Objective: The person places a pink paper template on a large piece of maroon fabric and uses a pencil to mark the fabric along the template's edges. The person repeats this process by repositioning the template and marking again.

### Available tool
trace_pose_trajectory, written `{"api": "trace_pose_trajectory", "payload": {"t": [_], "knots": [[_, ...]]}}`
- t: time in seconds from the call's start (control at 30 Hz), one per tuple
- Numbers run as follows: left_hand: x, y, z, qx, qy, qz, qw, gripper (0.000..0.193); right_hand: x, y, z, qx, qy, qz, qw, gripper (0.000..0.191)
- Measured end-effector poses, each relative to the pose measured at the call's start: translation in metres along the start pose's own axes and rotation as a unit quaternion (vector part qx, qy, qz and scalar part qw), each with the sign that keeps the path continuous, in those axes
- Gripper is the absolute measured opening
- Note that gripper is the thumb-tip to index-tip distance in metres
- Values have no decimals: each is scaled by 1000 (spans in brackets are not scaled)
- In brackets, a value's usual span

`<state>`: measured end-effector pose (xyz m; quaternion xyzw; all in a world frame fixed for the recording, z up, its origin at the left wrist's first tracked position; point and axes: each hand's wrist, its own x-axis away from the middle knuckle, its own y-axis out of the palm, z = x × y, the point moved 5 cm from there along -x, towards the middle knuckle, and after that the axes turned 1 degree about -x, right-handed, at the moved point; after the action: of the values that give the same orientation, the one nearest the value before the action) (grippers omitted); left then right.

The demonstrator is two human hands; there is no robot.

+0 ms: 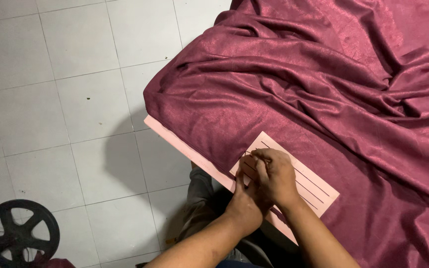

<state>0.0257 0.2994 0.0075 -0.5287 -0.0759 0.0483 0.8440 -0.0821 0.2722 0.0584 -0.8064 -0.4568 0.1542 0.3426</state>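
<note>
A pale pink card (308, 187) ruled with dark lines lies on maroon fabric (314, 89) near the table's front edge. My right hand (274, 176) rests on the card's left end, fingers curled and pinched together at its upper corner. My left hand (247, 198) sits just under and beside the right one at the table edge, fingers closed against the card. What the fingertips pinch is too small to tell.
The maroon fabric is draped in folds over a pink table (175, 139) whose edge shows at the lower left. A grey tiled floor (65, 99) lies to the left. A black spoked wheel (18, 233) stands on the floor at the bottom left.
</note>
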Motion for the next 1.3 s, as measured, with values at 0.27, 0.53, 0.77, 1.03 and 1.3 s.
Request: {"api": "trace_pose_trajectory", "payload": {"t": [0.27, 0.53, 0.77, 1.03, 1.3], "knots": [[7, 5, -1, 28, 10, -78, 996, 49, 16, -11, 29, -138, 120, -16, 983, 17], [10, -6, 0, 24, 21, 60, 998, 51, 34, -21, 21, 16, 3, -14, 1000, 22], [9, -6, 2, 34, 0, 4, 999, 33, 67, -49, 38, 64, 121, 15, 990, 21], [15, 10, 13, -53, 38, 67, 996, 59, 44, -15, 25, -76, 49, -26, 996, 18], [20, 22, 9, 40, 31, 105, 993, 53, 40, -11, 7, 32, -46, -37, 998, 25]]}}
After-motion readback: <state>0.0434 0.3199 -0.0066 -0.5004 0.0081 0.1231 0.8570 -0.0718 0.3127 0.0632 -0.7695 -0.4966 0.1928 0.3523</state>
